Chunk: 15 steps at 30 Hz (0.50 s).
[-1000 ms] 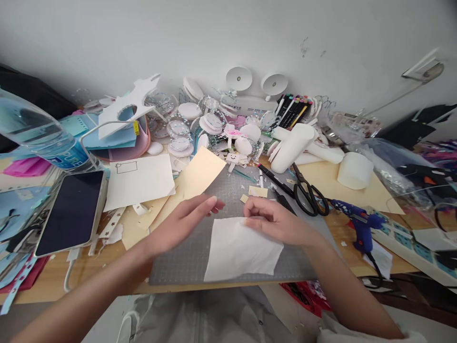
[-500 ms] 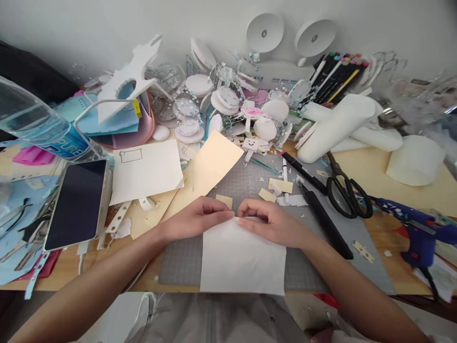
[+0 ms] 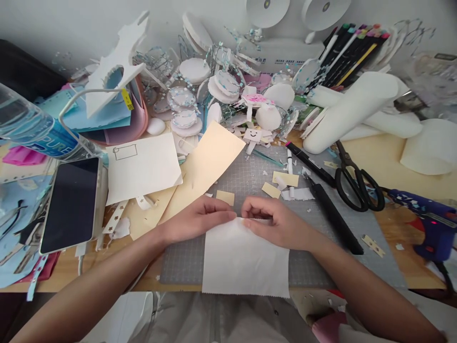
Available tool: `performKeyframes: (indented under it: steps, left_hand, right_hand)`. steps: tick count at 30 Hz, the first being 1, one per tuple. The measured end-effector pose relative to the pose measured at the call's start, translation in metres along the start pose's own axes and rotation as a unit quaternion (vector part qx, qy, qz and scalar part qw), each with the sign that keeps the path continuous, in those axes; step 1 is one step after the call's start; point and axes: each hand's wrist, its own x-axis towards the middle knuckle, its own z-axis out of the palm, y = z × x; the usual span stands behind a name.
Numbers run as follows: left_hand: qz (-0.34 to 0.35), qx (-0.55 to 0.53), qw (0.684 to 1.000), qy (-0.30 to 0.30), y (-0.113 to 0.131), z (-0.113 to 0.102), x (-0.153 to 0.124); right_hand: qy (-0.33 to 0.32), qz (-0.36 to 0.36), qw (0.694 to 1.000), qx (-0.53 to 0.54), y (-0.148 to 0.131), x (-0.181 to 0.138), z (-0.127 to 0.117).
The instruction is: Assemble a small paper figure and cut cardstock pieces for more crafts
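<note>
A white sheet of soft paper (image 3: 246, 262) lies on the grey cutting mat (image 3: 182, 267), its near edge hanging at the table's front. My left hand (image 3: 202, 216) pinches the top edge of the sheet near its middle, thumb on top. Close beside it, my right hand (image 3: 273, 219) grips the same edge with thumb and curled fingers. What the fingertips do beneath the edge is hidden. Just beyond the hands lie small cream paper pieces (image 3: 225, 197) and a black-handled craft knife (image 3: 333, 214).
Black scissors (image 3: 360, 183) and a blue glue gun (image 3: 435, 219) lie to the right. White rolls (image 3: 353, 112), markers (image 3: 357, 57) and paper discs crowd the back. On the left stand a phone (image 3: 71, 205), a water bottle (image 3: 39, 128) and a sketched card (image 3: 143, 166).
The view has tilted slightly downward. My right hand has shifted a little away from my left, widening the small gap between them; both stay at the sheet's top edge.
</note>
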Motion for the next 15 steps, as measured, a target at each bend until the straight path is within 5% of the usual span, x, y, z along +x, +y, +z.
performKeyframes:
  steps: [15]
  left_hand:
    - [0.021,-0.012,1.0,0.012,-0.0006,0.0015,0.0012]
  right_hand:
    - [0.008,-0.012,1.0,0.019,0.001,-0.0006,0.0018]
